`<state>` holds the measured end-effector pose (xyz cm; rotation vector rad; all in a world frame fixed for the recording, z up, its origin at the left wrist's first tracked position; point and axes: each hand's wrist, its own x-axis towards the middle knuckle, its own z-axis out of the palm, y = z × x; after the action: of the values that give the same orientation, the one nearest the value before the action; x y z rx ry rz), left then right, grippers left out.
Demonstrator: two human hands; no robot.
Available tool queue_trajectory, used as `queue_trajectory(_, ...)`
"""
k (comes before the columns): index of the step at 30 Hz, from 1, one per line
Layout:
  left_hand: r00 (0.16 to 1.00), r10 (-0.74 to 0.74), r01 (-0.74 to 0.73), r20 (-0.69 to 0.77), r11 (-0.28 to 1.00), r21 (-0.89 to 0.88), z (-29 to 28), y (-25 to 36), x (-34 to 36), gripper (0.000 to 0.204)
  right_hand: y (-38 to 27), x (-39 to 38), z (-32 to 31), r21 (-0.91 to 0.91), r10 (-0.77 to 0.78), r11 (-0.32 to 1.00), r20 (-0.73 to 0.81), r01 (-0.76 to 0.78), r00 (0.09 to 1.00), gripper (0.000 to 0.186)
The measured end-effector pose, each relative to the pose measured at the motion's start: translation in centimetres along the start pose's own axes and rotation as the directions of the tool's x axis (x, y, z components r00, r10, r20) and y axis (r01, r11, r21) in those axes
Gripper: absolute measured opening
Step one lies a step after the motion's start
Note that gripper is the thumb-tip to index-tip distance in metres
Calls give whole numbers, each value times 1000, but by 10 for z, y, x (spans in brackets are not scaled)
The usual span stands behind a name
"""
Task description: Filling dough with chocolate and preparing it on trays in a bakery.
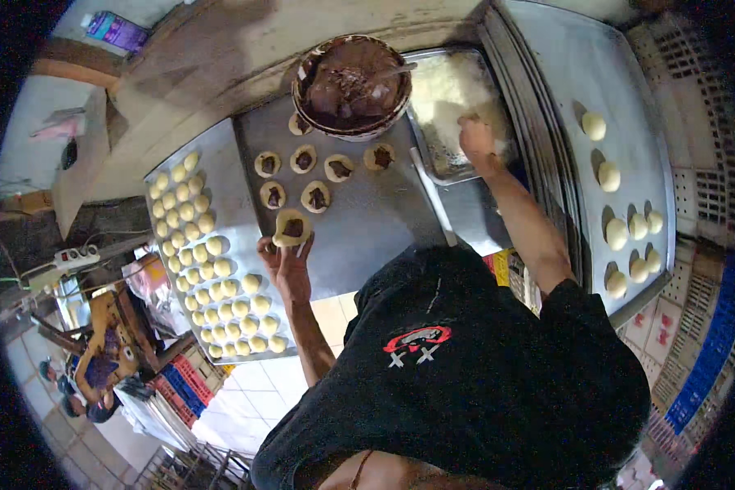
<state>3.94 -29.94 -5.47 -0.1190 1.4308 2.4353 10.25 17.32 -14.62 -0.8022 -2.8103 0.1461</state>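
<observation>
At the near left edge of the dark metal tray (367, 245), my left hand (287, 265) grips a flattened dough round (289, 229) with a dab of brown filling in its middle. Several filled dough rounds (315, 197) lie just beyond it on the same tray. My right hand (476, 139) is over the flour-dusted pan (445, 102), its fingers closed; whether anything is in them cannot be made out. Beside that pan, a large bowl (353, 88) of brown paste stands with a utensil handle (400, 70) leaning over its rim.
Rows of dough balls (212, 269) cover a tray on the left. At the right, another tray (559, 61) carries several dough balls (616, 233) above stacked metal edges. A power strip (76, 258) hangs at the left, and plastic crates (189, 382) stand below.
</observation>
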Motion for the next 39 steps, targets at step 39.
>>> queue_trajectory(39, 675, -586, 737, 447, 559, -380, 263, -61, 61, 49, -13, -32, -31, 378, 211, 870, 296, -317, 932, 32)
